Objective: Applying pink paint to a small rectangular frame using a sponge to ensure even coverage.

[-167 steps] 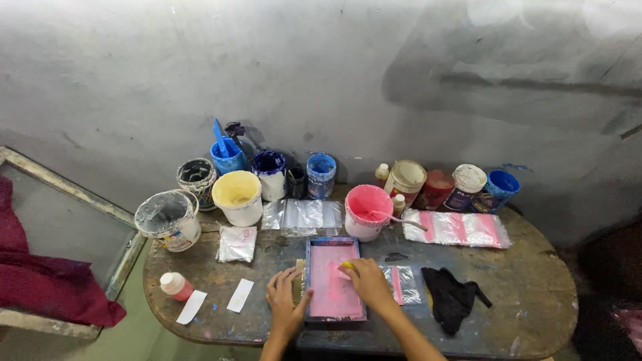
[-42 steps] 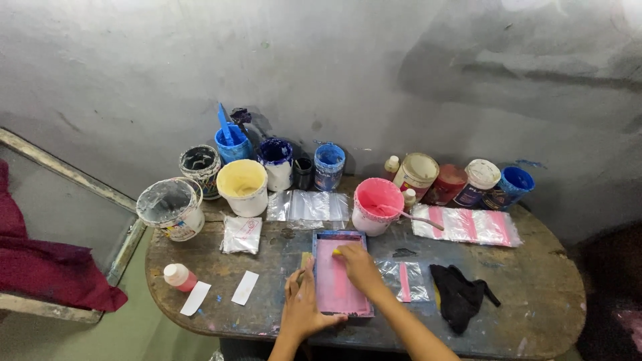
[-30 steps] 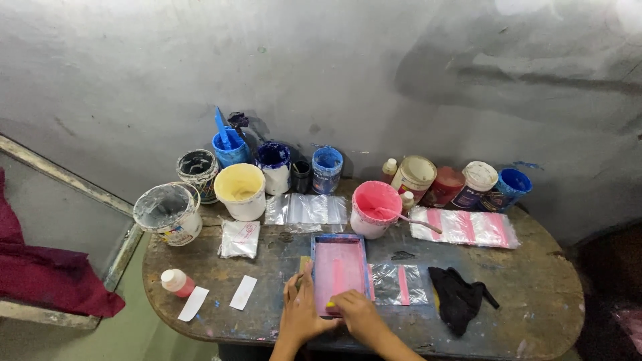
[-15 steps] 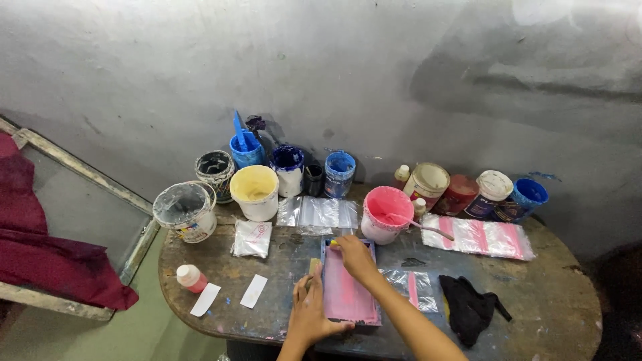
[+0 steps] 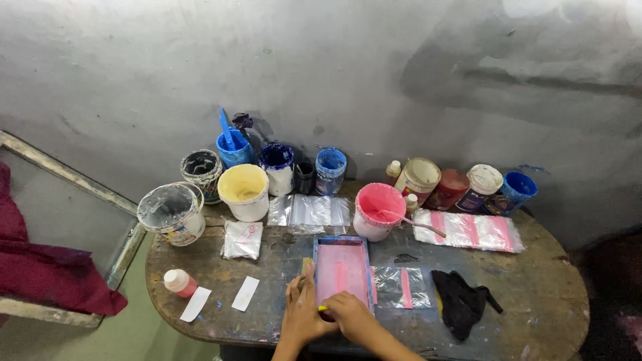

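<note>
Both hands are drawing back to the near end of the blue-framed screen [image 5: 342, 273]. Left hand [image 5: 302, 314], fingers together, is pressing its edge, steadying it; right hand [image 5: 348, 314] is pinching a yellow squeegee [image 5: 322, 308]. Behind the screen, a pink tub [image 5: 376, 210] is standing; right of it, pink-striped clear bags [image 5: 468, 230] are lying flat.

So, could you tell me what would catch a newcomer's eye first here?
Most striking is the blue-framed screen flooded with pink ink at the table's front, the left hand and right hand at its near end. Behind it a row of paint tubs stands along the wall, the pink tub brightest.
</note>
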